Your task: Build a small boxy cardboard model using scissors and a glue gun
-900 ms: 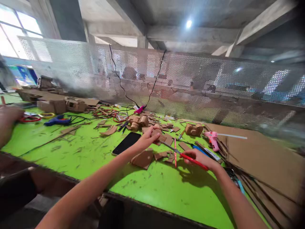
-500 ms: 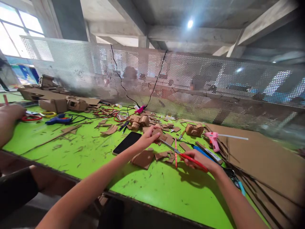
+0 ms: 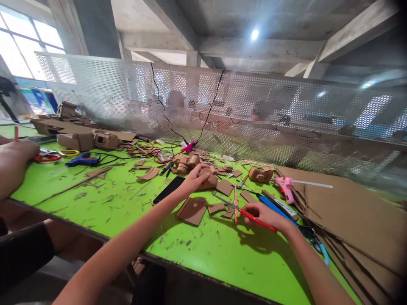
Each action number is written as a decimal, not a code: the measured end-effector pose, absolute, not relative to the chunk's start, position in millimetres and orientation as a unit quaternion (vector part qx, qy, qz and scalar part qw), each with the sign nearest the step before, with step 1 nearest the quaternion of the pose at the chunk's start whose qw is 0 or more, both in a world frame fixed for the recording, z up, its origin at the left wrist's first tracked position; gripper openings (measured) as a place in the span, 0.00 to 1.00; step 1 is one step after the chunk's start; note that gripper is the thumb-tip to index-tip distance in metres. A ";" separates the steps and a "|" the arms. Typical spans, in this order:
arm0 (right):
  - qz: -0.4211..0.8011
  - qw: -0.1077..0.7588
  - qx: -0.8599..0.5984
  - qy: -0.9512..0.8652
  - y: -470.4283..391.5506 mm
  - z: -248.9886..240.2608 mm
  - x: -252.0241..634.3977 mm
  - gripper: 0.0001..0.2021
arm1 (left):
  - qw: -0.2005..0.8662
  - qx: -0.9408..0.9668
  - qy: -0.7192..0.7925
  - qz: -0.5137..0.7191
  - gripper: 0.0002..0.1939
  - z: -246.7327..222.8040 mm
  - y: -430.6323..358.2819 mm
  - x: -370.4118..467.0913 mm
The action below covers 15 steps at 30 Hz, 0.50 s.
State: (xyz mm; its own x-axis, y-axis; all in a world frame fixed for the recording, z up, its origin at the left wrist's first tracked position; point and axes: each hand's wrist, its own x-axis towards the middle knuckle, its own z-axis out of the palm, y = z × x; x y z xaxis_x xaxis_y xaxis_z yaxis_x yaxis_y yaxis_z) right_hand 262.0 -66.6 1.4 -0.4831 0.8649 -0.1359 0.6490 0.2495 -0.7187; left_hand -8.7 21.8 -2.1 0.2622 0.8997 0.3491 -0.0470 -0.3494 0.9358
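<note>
While half-bent left fingers [image 3: 199, 167] hold cardboard [image 3: 210, 183], right fingers [image 3: 253, 206] curl around red-handled scissors [image 3: 257, 220].

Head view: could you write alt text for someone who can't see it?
A person's right hand holds red-handled scissors pointed toward cardboard in the left hand, over a green table. Around them lie scraps, a phone and a pink glue gun.

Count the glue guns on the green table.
2: a pink glue gun beyond and to the right of the right hand, and a blue glue gun at far left, near a co-worker's arm. Others may be hidden.
</note>
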 end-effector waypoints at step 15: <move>0.381 0.218 -0.503 -0.744 -63.4 1.2 266.6 0.14 | 0.443 0.677 0.294 0.508 0.24 1.4 6.4 -6.8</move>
State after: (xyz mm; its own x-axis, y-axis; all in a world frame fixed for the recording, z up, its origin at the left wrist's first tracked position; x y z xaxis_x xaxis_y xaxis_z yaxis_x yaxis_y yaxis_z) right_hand 266.6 -63.4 1.2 -0.3979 0.9155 -0.0594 0.5830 0.2023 -0.7869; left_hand -6.8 6.4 1.4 0.3106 0.8491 0.4274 -0.0515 -0.4339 0.8995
